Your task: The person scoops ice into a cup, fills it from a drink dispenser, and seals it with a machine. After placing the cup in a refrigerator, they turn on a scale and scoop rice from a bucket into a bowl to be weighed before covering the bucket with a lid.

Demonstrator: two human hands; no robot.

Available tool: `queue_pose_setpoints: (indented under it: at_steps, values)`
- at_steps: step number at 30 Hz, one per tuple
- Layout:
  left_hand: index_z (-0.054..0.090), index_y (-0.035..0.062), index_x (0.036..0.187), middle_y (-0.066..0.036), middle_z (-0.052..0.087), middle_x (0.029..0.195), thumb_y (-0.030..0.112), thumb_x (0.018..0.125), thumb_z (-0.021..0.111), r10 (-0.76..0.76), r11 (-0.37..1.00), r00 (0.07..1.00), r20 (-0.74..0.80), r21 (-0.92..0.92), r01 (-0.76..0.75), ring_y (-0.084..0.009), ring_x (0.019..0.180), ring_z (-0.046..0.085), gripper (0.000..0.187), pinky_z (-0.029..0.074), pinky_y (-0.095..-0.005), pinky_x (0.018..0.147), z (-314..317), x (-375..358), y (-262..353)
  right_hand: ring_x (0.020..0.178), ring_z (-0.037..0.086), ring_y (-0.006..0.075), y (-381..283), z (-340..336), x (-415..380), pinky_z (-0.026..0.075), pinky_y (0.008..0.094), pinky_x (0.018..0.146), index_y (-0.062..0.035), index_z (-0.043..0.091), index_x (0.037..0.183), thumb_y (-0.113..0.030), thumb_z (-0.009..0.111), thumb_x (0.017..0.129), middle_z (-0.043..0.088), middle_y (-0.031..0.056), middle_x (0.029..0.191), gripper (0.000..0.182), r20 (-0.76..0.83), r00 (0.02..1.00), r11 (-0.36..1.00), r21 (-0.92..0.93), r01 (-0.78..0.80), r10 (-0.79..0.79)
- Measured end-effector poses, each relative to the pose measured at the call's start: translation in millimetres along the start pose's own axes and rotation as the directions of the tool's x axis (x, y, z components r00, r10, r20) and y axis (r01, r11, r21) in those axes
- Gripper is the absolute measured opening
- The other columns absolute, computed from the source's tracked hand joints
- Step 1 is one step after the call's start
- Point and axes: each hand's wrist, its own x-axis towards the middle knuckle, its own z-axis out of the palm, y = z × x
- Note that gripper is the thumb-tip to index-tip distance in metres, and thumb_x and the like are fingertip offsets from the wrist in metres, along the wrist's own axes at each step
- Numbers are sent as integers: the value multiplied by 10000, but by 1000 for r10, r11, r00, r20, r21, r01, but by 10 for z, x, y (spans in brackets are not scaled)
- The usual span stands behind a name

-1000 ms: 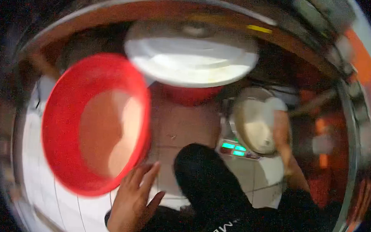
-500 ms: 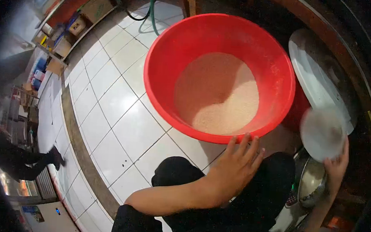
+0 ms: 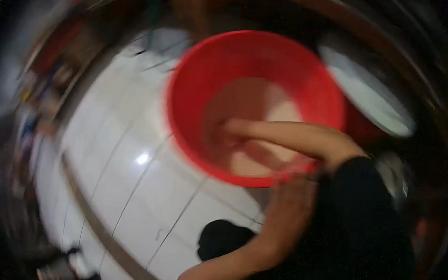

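In goes my right hand, now by the pale powder inside the red tub (too blurred to tell its grip). My left hand lies open against the tub's near rim.

A tub stands on the floor at the centre with loose fill in its bottom, a dish-like piece just to its right, a partly hidden bowl nearer the person on the right, and blurred shelving at far left.
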Motion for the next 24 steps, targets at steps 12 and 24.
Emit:
queue_pose_setpoints:
  at_steps: [12, 24]
  values:
    - [347, 36, 1458, -291, 214, 1530, 349, 831, 690, 151, 988, 975, 161, 10, -155, -397, 1435, 219, 780, 190, -571, 1134, -337, 25, -160, 607, 603, 159, 295, -268, -618, 529, 313, 555, -60, 728, 819, -369, 780, 763, 628, 76, 714, 318, 432, 898, 740, 631, -235, -83]
    - [293, 16, 1460, -334, 295, 1462, 287, 837, 676, 20, 990, 999, -28, 141, -16, -462, 1394, 256, 780, 212, -573, 1134, -115, -85, 73, 1098, 596, 332, 72, -823, -1524, 458, 491, 1000, 19, 427, 1342, -468, 567, 901, 567, 206, 1218, 672, -74, 994, -410, 912, 35, -80]
